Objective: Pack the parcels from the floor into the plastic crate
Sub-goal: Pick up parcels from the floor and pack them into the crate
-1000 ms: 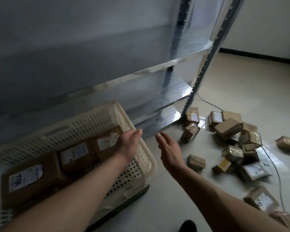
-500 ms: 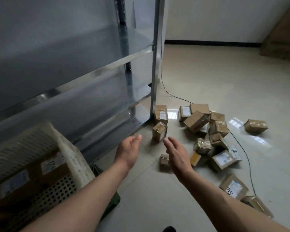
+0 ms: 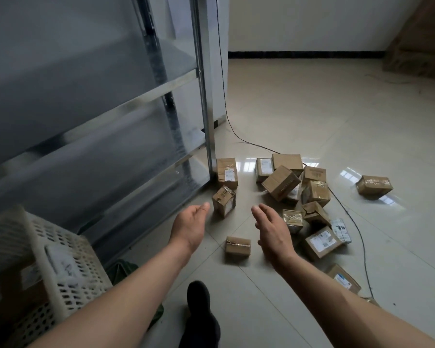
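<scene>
Several brown cardboard parcels lie scattered on the tiled floor, most in a heap [image 3: 296, 194] right of centre. One small taped parcel [image 3: 237, 245] lies alone on the floor between my hands. Another parcel [image 3: 224, 200] stands just beyond my left fingertips. My left hand [image 3: 190, 226] and my right hand [image 3: 271, 229] are both stretched forward over the floor, palms facing each other, fingers relaxed, holding nothing. The cream plastic crate [image 3: 60, 267] sits at the lower left with parcels inside, mostly cut off by the frame edge.
A metal shelving rack [image 3: 206, 96] stands to the left. A black cable [image 3: 347, 209] runs across the floor through the parcels. One parcel [image 3: 374, 185] lies apart at the right. A dark-socked foot [image 3: 199, 302] shows at the bottom. Something green [image 3: 121, 270] lies under the crate.
My view has swung right, away from the crate and toward the parcels. Both empty hands have moved from the crate's rim out over the floor, nearer the small lone parcel.
</scene>
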